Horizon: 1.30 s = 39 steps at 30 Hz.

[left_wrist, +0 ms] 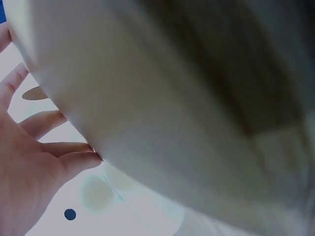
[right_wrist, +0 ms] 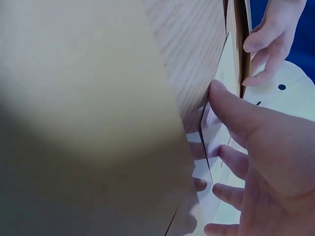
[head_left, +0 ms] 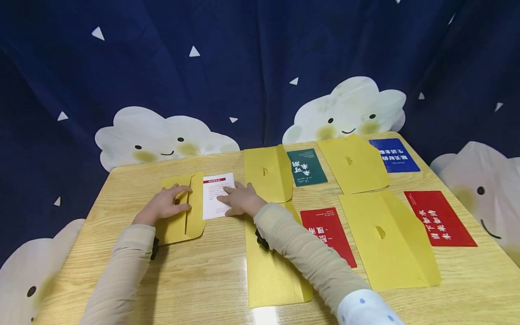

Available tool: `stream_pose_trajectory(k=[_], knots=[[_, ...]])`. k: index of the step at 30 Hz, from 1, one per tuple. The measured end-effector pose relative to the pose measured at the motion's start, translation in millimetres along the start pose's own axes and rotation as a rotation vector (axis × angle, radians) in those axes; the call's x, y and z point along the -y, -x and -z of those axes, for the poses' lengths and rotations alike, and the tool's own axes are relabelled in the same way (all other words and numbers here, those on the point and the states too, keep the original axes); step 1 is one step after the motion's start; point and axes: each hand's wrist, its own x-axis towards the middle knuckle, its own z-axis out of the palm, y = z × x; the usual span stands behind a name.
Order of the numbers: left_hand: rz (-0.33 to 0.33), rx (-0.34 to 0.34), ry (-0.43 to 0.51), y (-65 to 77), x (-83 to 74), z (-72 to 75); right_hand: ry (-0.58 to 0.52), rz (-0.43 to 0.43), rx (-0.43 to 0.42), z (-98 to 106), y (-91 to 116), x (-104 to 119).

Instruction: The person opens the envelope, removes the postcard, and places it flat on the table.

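At the left of the table lies a yellow envelope [head_left: 197,214] with its flap unfolded to the right. My left hand [head_left: 162,205] rests on its body near the slot, fingers spread; the left wrist view shows this hand [left_wrist: 24,172] touching a blurred pale surface. A white card [head_left: 212,196] with a red band and printed text partly overlaps the flap. The fingertips of my right hand [head_left: 243,201] touch the card's right side. In the right wrist view that hand [right_wrist: 275,152] has its thumb at the card's edge and its other fingers spread.
Beside my right arm lie two yellow envelopes [head_left: 260,174], with a green card [head_left: 306,167] and a red card [head_left: 329,232]. Farther right are two more envelopes [head_left: 390,239], a blue card [head_left: 400,155] and another red card [head_left: 440,219]. A dark blue curtain [head_left: 227,81] hangs behind the wooden table [head_left: 203,280].
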Motion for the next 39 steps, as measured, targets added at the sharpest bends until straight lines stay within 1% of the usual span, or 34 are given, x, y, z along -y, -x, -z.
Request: stream_pose_trajectory(k=[3, 8, 11, 15, 18, 25, 29, 34, 39], knots=[[0.020, 0.035, 0.000, 0.0, 1.4, 1.0, -0.003, -0.001, 0.000, 1, 0, -3], [0.092, 0.120, 0.036, -0.5, 2.6, 3.5, -0.007, -0.011, -0.005, 2, -2, -8], [0.124, 0.152, 0.061, -2.4, 4.0, 5.8, -0.021, -0.012, -0.011, 3, -5, -11], [0.154, 0.166, 0.070, -6.4, 4.2, 9.4, -0.047, -0.011, -0.031, 5, -9, -17], [0.176, 0.175, 0.056, -9.6, 4.3, 10.8, -0.067, -0.008, -0.040, 7, -11, -21], [0.217, 0.197, 0.029, -18.5, 6.5, 11.7, -0.086, 0.000, -0.022, 11, -18, -29], [0.237, 0.213, 0.057, -24.4, 6.3, 14.0, -0.087, -0.005, -0.014, 14, -21, -32], [0.272, 0.235, 0.094, -29.6, 6.0, 17.3, -0.134, -0.010, -0.003, 18, -23, -34], [0.283, 0.238, 0.124, -34.7, 8.4, 18.0, -0.145, 0.010, 0.000, 18, -24, -35]])
